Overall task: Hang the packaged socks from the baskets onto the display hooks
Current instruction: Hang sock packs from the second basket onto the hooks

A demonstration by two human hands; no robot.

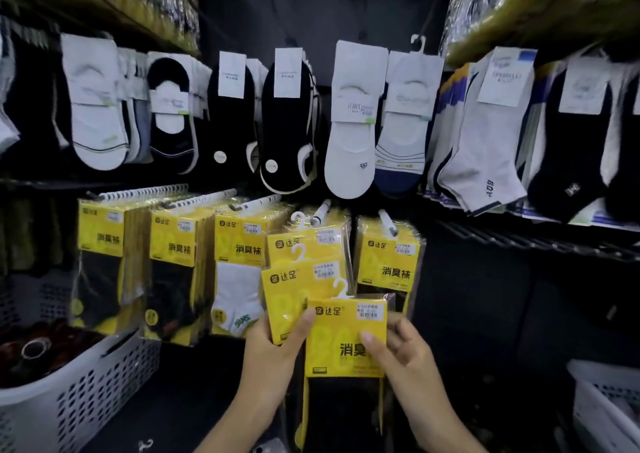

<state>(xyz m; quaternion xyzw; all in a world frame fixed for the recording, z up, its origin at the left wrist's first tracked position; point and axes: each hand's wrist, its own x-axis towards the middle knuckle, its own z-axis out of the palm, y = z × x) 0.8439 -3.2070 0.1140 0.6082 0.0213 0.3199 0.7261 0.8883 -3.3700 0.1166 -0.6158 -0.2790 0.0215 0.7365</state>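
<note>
One wide-angle head-worn camera looks forward and slightly down, close up, at the black hook-fitted display wall.

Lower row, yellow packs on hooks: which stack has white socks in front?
Third hanging stack from the left: its front pack shows white socks with green lettering. The rest, and the held pack, show black socks.

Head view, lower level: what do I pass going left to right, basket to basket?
Left basket → black-sock yellow stack → second black-sock stack → white-sock stack → rightmost yellow stack → right basket. Left out: the held packs in the left hand and right hand, overlapping the middle hooks.
</note>
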